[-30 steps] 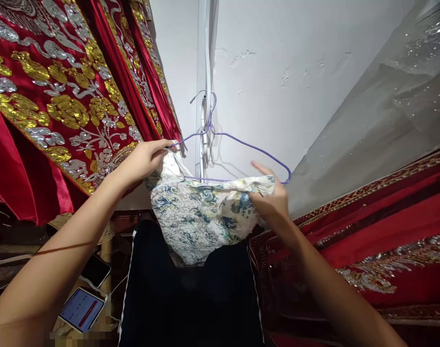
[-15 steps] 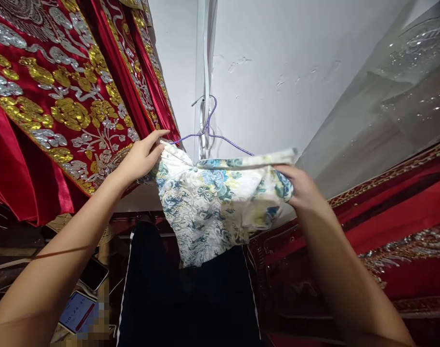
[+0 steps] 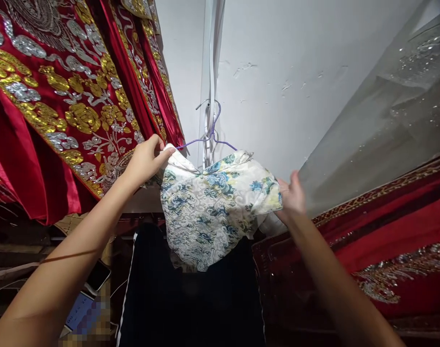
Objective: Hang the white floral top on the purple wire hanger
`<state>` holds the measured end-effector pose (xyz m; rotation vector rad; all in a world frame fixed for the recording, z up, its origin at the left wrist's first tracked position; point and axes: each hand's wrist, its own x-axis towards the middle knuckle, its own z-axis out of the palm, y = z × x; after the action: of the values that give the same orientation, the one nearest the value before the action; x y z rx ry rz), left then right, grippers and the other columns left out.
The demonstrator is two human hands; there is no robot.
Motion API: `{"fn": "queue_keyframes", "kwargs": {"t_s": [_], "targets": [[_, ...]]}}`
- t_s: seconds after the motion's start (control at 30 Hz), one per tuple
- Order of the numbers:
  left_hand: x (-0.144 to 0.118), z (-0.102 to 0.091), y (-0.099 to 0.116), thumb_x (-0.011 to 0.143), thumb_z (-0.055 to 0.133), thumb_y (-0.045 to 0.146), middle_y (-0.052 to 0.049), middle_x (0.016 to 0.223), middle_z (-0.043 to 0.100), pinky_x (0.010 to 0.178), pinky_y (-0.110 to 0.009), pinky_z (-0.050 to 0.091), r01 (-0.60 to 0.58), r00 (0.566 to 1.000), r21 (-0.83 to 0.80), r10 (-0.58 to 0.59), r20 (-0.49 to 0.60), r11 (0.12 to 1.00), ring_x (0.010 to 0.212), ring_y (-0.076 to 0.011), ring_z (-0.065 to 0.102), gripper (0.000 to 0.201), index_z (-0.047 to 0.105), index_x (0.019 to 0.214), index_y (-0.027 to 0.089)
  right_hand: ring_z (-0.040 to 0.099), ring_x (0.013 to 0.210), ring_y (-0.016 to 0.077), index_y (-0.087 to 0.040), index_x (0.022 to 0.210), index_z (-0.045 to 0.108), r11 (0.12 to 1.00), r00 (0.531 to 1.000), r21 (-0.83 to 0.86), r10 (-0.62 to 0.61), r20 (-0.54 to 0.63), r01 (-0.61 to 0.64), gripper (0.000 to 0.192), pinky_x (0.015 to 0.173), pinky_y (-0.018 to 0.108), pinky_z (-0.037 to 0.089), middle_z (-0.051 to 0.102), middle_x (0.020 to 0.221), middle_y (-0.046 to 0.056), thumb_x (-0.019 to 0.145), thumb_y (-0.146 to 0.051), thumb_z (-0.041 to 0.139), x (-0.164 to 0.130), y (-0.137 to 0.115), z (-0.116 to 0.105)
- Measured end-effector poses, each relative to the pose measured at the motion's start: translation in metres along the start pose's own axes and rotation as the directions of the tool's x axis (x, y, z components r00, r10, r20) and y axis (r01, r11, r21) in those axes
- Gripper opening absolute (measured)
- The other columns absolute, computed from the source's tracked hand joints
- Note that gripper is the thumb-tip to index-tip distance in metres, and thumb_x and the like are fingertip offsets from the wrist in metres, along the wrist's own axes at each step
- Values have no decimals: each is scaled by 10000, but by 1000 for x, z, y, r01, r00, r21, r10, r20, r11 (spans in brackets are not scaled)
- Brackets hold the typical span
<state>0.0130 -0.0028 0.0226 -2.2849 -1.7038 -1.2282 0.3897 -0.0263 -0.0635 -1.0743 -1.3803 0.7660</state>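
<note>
1. Left hand [image 3: 145, 161] pinches the left shoulder of the floral garment [image 3: 214, 207].
2. Right hand [image 3: 292, 198] grips the garment's right edge.
3. Between both grips, the garment hangs on the purple wire hanger [image 3: 210, 137].
4. No legible writing visible.

A white plastered wall [image 3: 270, 58] with small scuffs fills the centre. Red hangings embroidered in gold and silver [image 3: 61, 96] drape the left; red embroidered cloth [image 3: 396, 226] and clear plastic sheeting [image 3: 386, 111] fill the right.
</note>
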Motion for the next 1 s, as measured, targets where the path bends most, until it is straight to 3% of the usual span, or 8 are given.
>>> {"fn": "queue_keyframes", "kwargs": {"t_s": [0.17, 0.37, 0.47, 0.57, 0.67, 0.73, 0.87, 1.0], "targets": [[18, 4, 20, 972, 498, 428, -50, 838, 658, 742, -317, 436, -116, 993, -27, 117, 1, 993, 766, -195, 576, 271, 620, 959, 185, 724, 690, 265, -238, 989, 720, 980, 991, 151, 132, -30, -126, 418, 569, 349, 567, 749, 809, 46, 746, -572, 781, -7, -28, -16], [37, -4, 67, 969, 522, 440, -94, 1127, 640, 959, -389, 439, -329, 941, -83, 319, -115, 941, 1100, -259, 584, 325, 679, 1112, 194, 723, 788, 298, -272, 923, 703, 984, 935, 178, 34, -353, 32, 298, 622, 377, 586, 738, 861, 90, 816, -550, 714, -29, -60, -1], [26, -10, 86, 963, 524, 520, -64, 941, 645, 847, -352, 466, -299, 954, -175, 297, -42, 938, 941, -225, 615, 400, 684, 1097, 179, 703, 761, 268, -320, 943, 710, 999, 927, 40, -15, -374, 33, 256, 596, 347, 570, 708, 834, 60, 871, -561, 659, -70, -61, 12], [8, -12, 91, 968, 479, 586, -11, 625, 545, 636, -284, 412, -206, 966, -246, 237, 100, 947, 619, -144, 527, 509, 658, 752, 162, 719, 813, 290, -393, 1088, 709, 980, 980, -85, -174, 94, 182, 325, 660, 389, 605, 721, 895, 47, 890, -617, 582, -107, -70, 25], [-11, -16, 84, 964, 455, 611, 5, 457, 417, 537, -285, 351, -85, 973, -253, 134, 186, 964, 470, -113, 403, 643, 481, 486, 182, 733, 955, 303, -408, 1238, 680, 910, 641, 77, -345, 685, 407, 468, 826, 419, 619, 745, 1073, 48, 908, -676, 483, -115, -86, 32], [-22, -21, 76, 974, 416, 611, -2, 429, 424, 533, -289, 366, -16, 969, -289, 86, 231, 957, 448, -114, 397, 670, 460, 453, 191, 721, 1027, 274, -378, 1223, 693, 861, 559, 93, -403, 725, 500, 365, 910, 391, 596, 742, 1108, 53, 959, -544, 503, -106, -89, 36], [-36, -31, 72, 991, 308, 614, -40, 436, 485, 595, -318, 461, 77, 960, -487, 66, 271, 870, 489, -152, 494, 700, 466, 437, 216, 529, 1355, 352, -341, 1534, 409, 716, 750, -314, -433, 501, 623, 762, 1075, 541, 500, 540, 1479, 123, 847, -423, 731, -72, -65, 59], [-40, -27, 79, 958, 269, 684, -31, 367, 324, 598, -381, 508, 182, 962, -648, 2, 273, 739, 472, -185, 523, 708, 351, 411, 243, 195, 1536, 440, -279, 1650, 88, 500, 688, -473, -530, 496, 726, 1107, 1210, 694, 223, 258, 1651, 158, 785, -404, 769, -42, -50, 94]]}}
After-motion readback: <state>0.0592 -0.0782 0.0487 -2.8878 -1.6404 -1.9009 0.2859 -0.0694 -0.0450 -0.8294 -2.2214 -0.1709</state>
